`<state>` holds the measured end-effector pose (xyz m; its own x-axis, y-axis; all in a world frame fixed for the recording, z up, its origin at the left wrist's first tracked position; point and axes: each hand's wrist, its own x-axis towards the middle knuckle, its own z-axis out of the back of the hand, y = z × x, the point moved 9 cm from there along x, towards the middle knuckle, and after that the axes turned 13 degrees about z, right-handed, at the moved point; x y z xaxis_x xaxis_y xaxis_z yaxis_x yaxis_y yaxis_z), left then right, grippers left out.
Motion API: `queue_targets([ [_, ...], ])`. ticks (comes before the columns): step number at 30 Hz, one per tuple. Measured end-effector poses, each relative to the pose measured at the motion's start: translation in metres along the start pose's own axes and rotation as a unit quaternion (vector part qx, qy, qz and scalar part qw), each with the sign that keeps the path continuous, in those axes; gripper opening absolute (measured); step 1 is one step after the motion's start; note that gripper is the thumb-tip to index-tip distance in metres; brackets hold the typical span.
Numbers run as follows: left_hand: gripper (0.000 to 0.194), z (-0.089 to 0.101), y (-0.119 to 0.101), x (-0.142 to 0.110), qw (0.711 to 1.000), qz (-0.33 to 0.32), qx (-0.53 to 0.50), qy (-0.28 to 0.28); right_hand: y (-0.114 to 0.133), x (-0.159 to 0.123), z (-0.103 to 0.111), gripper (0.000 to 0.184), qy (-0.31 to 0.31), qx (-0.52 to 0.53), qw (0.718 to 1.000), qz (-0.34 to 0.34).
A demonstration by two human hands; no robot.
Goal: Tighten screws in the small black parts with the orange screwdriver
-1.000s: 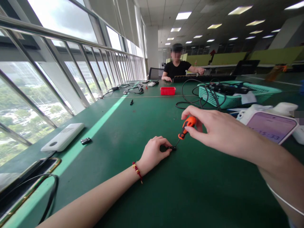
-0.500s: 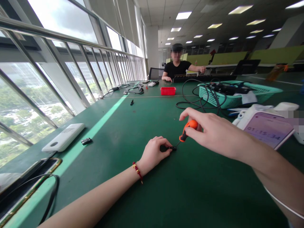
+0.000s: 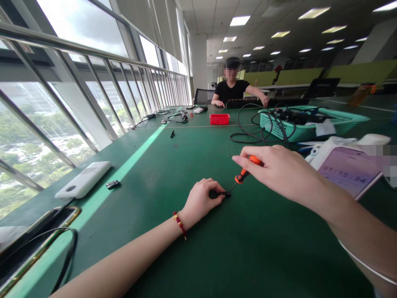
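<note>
On the table [image 3: 161,165], left grip [image 3: 201,196] pinching black part [image 3: 227,193], right grip [image 3: 276,169] holding screwdriver [image 3: 243,175], cables [image 3: 281,128] spilling from basket [image 3: 307,132]

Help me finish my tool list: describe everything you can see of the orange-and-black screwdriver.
The screwdriver has a chunky handle, plastic or rubbery in look, with an orange upper end, black and orange grip and orange collar. A thin, metal-looking shank runs from it. The tool tilts, handle up to the right, above the green table. The right hand holds the handle, hiding part of it. The tip appears to meet the small black piece in the left hand; its shape is too small to tell.
</note>
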<state>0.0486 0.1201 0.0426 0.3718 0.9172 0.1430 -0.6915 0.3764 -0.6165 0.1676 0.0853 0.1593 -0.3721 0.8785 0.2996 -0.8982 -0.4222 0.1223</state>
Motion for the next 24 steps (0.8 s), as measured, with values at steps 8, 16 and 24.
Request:
queue_targets([
  [8, 0.009, -0.0013, 0.0028, 0.0, 1.0, -0.005, -0.001, -0.002, 0.0001, 0.001, 0.0012, 0.024, -0.027, 0.018, 0.999, 0.016],
  [16, 0.009, -0.0009, 0.0027, 0.0001, 1.0, -0.002, -0.001, 0.0, 0.0025, 0.0018, 0.0042, 0.022, -0.04, 0.016, 0.999, 0.029],
  [24, 0.008, -0.0001, 0.0007, -0.0004, 1.0, 0.008, 0.0, 0.002, 0.0003, 0.001, 0.0049, 0.019, -0.041, 0.006, 0.999, 0.022],
])
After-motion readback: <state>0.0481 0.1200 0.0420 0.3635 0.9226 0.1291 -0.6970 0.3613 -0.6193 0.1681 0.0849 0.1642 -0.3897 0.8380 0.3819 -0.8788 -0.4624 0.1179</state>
